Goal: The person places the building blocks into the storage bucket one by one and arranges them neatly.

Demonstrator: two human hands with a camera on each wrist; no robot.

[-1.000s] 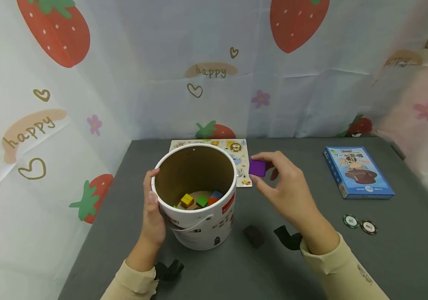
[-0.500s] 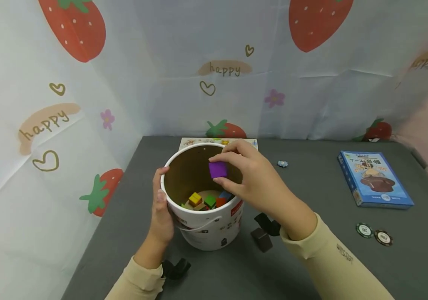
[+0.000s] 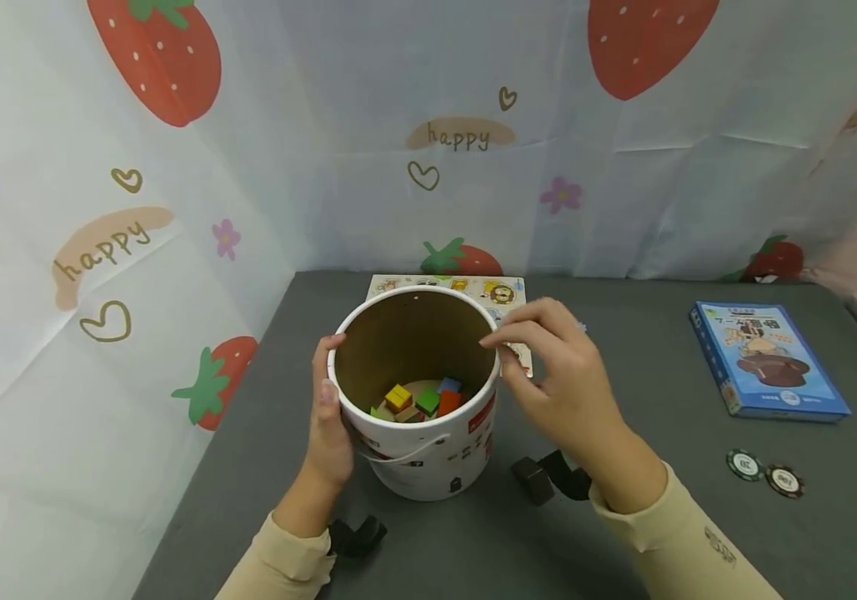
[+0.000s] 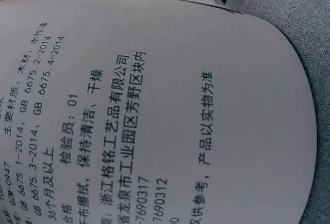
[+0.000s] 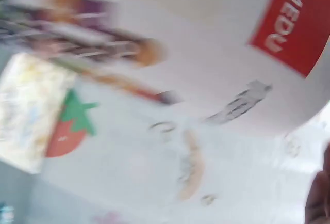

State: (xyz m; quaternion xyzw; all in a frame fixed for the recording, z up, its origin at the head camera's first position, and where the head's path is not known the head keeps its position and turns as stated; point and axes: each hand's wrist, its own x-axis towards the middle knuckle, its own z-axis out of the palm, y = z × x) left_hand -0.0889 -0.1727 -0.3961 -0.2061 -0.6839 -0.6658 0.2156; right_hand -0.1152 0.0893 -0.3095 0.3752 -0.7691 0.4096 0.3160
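A white bucket (image 3: 428,467) with printed pictures stands upright on the table, its wall filling most of the left wrist view. My left hand (image 3: 329,429) holds it by the left side, fingertips at the rim. Inside lie several coloured blocks: a yellow block (image 3: 398,397), a green block (image 3: 428,402), a red block (image 3: 449,403) and a blue block (image 3: 449,385). At the rim's right side is my right hand (image 3: 567,379), thumb and forefinger apart with nothing seen between them. The purple block is out of sight. A dark brown block (image 3: 533,481) lies right of the bucket's base.
An animal-picture board (image 3: 513,292) lies behind the bucket. A blue box (image 3: 769,360) sits at the right, with a green-edged chip (image 3: 744,465) and a black-edged chip (image 3: 784,481) in front of it. Printed curtains (image 3: 308,192) hang along the table's back and left.
My right hand has carried the purple block over the bucket's mouth, let it go, and drawn back right to the rim. My left hand has kept its hold on the bucket.
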